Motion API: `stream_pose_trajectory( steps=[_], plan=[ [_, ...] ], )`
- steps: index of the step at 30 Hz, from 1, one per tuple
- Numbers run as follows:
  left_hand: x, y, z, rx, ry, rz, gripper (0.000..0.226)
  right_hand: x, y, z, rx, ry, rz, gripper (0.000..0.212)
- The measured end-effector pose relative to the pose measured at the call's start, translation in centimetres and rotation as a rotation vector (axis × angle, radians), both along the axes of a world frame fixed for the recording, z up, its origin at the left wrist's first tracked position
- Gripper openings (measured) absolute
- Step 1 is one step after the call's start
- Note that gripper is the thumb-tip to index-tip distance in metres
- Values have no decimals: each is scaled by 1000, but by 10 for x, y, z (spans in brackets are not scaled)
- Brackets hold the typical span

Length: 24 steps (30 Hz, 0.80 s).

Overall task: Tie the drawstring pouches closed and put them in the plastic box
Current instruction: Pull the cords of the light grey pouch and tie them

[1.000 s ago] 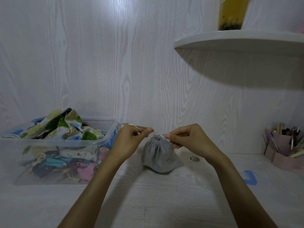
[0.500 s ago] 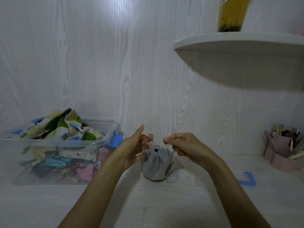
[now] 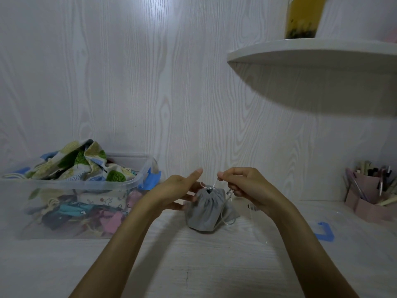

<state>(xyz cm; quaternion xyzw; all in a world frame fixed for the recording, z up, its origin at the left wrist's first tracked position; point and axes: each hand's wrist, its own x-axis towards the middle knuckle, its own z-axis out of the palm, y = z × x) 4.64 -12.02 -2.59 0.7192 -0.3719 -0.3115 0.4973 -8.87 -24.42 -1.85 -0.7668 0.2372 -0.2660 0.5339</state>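
A grey drawstring pouch (image 3: 205,209) is seen upright on the white worktop (image 3: 193,265), its mouth gathered into pleats around a small dark opening. A thin white cord (image 3: 214,183) is drawn up from the gathered mouth, and further loops of cord are left trailing down the right side of the pouch onto the worktop. The cord above the mouth is pinched between the thumb and curled fingers of the right hand (image 3: 242,186). The left side of the pouch is met by the left hand (image 3: 180,190), whose thumb is raised and whose fingers are reached towards the neck; whether cord is gripped by that hand cannot be told. To the left of the pouch, well apart, a clear plastic box (image 3: 71,186) is stood on the worktop, filled with patterned fabric pouches (image 3: 81,164), some heaped above its rim. To the right of the pouch a blue tape mark (image 3: 325,232) is stuck to the worktop, and farther right a pink pen holder (image 3: 369,196) is placed. Above and right of the pouch a white shelf (image 3: 311,54) is fixed to the wall, with a yellow container (image 3: 303,18) set on it.
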Motion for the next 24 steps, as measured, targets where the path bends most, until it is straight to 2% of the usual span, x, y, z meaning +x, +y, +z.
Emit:
stream_pose_trajectory(
  steps=[4,7,9,11,13,15,17,22,24],
  plan=[
    [6,1,-3,75,-16,-19,31,2,3,-1,-22,10,-6,15],
    [6,-1,-6,113,-94,-9,37,4,7,-1,-71,44,2,14],
    [6,-1,-8,128,-119,-38,31,5,9,-2,-110,90,15,14],
    [5,-1,-10,102,-119,-31,19,5,10,-3,-130,125,33,15],
    [6,-1,-12,-24,-105,64,17,3,8,-4,-128,131,32,17],
    [8,-3,-13,-224,-16,161,18,2,5,-4,-114,120,22,21],
    [12,-4,-11,-360,160,188,17,2,3,-4,-104,113,31,23],
    [13,-4,-7,-491,662,19,16,5,2,-8,-52,145,118,23],
    [15,-4,-9,-483,687,-9,15,5,2,-11,-4,173,152,21]
  ],
)
